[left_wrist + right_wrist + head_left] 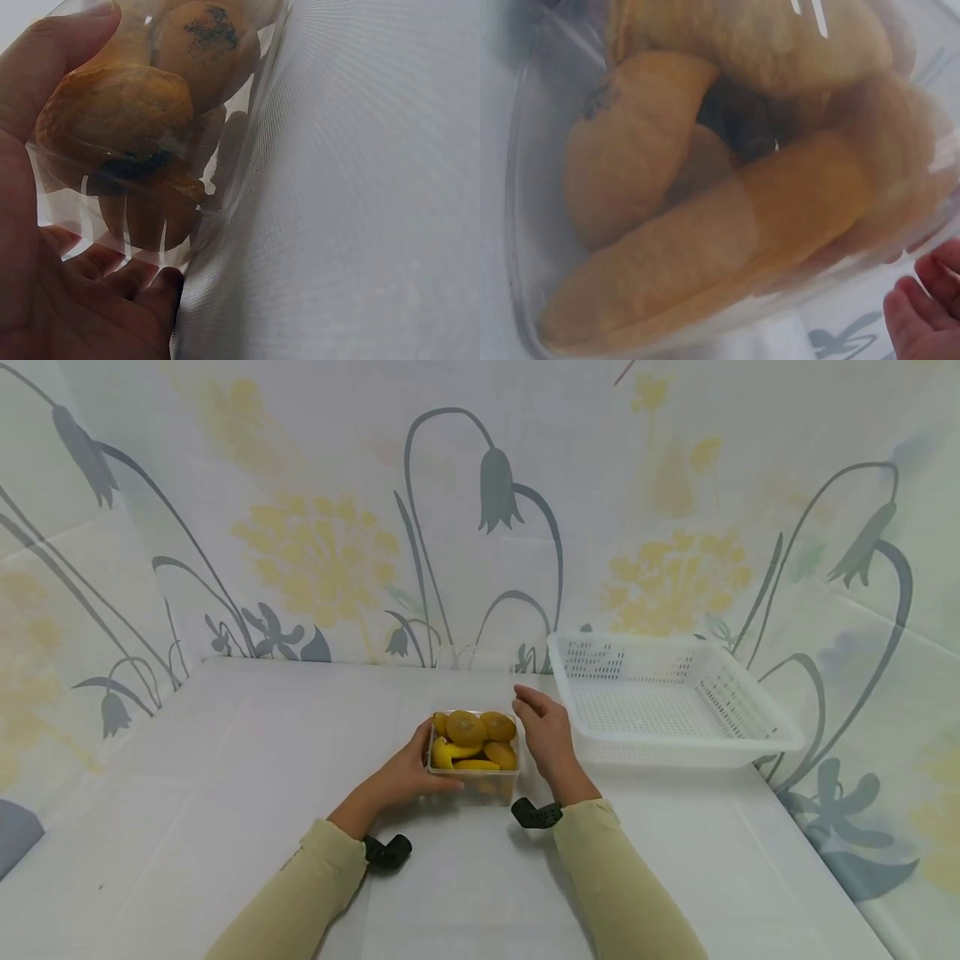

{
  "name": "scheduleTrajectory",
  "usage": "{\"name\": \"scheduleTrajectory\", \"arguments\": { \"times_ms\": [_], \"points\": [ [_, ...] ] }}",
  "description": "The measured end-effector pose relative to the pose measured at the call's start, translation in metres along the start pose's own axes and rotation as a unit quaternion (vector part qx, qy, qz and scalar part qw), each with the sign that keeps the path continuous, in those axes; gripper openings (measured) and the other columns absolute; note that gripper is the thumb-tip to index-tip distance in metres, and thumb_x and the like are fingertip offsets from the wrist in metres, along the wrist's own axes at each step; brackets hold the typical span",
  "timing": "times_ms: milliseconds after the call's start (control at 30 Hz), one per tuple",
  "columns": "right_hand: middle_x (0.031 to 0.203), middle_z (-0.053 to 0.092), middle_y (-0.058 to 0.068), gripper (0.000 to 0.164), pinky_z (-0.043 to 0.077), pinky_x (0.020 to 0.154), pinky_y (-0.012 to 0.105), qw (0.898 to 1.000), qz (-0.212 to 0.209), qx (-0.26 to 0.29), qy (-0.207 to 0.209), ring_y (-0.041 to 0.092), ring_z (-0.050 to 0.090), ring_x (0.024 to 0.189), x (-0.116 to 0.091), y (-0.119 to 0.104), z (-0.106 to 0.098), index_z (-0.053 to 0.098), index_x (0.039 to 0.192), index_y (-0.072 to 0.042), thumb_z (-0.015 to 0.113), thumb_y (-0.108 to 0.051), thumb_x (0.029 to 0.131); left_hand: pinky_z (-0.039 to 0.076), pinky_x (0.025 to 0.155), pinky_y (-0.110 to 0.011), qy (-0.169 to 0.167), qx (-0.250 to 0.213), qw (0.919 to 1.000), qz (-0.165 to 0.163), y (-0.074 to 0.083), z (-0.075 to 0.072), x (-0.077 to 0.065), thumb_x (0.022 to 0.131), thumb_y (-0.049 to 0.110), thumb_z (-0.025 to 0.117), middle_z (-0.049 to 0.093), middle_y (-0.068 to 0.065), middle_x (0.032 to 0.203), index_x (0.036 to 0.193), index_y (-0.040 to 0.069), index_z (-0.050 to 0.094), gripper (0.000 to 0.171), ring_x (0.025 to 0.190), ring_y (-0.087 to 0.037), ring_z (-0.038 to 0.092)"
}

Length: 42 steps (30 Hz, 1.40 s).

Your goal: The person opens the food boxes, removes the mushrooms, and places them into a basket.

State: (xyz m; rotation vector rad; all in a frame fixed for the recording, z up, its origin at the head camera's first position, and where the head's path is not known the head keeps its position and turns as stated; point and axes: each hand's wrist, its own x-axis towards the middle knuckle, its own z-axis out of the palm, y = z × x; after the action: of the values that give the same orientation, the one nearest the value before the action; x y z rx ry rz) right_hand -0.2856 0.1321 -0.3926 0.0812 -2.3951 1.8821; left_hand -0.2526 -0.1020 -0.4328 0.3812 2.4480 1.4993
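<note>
A clear plastic box (495, 789) stands on the white table, filled with several yellow fruits (465, 727), some round with dark marks. A long yellow piece (705, 247) that looks like a banana shows through its wall. My left hand (405, 772) grips the box's left side, its thumb on the front wall and the other fingers (154, 296) around the far side. Beside the right wall is my right hand (546, 731), fingers loosely bent and holding nothing. Its fingertips are near the edge of a raised clear lid (480, 664); whether they touch it I cannot tell.
To the right of the box, a white perforated plastic basket (682, 752) stands close to my right hand. A flower-patterned cloth (330, 552) hangs behind the white table (247, 777). Each wrist carries a black device (536, 814).
</note>
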Motion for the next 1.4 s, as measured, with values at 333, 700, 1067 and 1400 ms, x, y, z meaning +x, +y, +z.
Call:
{"name": "scheduleTrajectory", "arguments": {
  "times_ms": [333, 700, 1067, 1400],
  "points": [
    [0.147, 0.047, 0.005, 0.041, 0.040, 0.110, 0.046, 0.973, -0.136, -0.186, 0.016, 0.027, 0.045, 0.136, -0.010, -0.025, -0.003, 0.054, 0.138, -0.019, 0.053, -0.028, 0.098, 0.022, 0.118, -0.056, -0.001, -0.007, 1.0000, 0.006, 0.003, -0.001, -0.002, 0.070, 0.045, 0.085, 0.018, -0.009, 0.162, 0.157, 0.024, 0.004, 0.120, 0.149, -0.032, 0.019],
    [0.141, 0.053, 0.005, 0.044, 0.046, 0.104, 0.047, 0.941, -0.228, -0.251, -0.008, 0.028, 0.052, 0.127, -0.025, -0.048, 0.003, 0.054, 0.137, -0.019, 0.061, -0.023, 0.094, 0.020, 0.118, -0.057, -0.002, -0.007, 0.9999, 0.010, 0.002, 0.000, -0.001, 0.071, 0.044, 0.085, 0.019, -0.008, 0.162, 0.156, 0.024, 0.005, 0.119, 0.149, -0.032, 0.019],
    [0.139, 0.054, 0.007, 0.050, 0.047, 0.103, 0.046, 0.920, -0.283, -0.271, -0.033, 0.028, 0.053, 0.127, -0.034, -0.055, 0.010, 0.054, 0.137, -0.014, 0.068, -0.020, 0.089, 0.020, 0.118, -0.057, -0.002, -0.012, 0.9998, 0.015, 0.000, -0.001, -0.001, 0.070, 0.045, 0.085, 0.021, -0.006, 0.161, 0.156, 0.026, 0.005, 0.119, 0.148, -0.030, 0.022],
    [0.138, 0.053, 0.006, 0.048, 0.048, 0.103, 0.042, 0.908, -0.280, -0.300, -0.080, 0.025, 0.053, 0.127, -0.039, -0.058, 0.017, 0.056, 0.135, -0.012, 0.069, -0.021, 0.089, 0.020, 0.117, -0.059, -0.004, -0.006, 0.9998, 0.018, 0.002, -0.002, -0.004, 0.071, 0.048, 0.084, 0.017, -0.005, 0.162, 0.156, 0.025, 0.004, 0.119, 0.149, -0.031, 0.020]
  ]
}}
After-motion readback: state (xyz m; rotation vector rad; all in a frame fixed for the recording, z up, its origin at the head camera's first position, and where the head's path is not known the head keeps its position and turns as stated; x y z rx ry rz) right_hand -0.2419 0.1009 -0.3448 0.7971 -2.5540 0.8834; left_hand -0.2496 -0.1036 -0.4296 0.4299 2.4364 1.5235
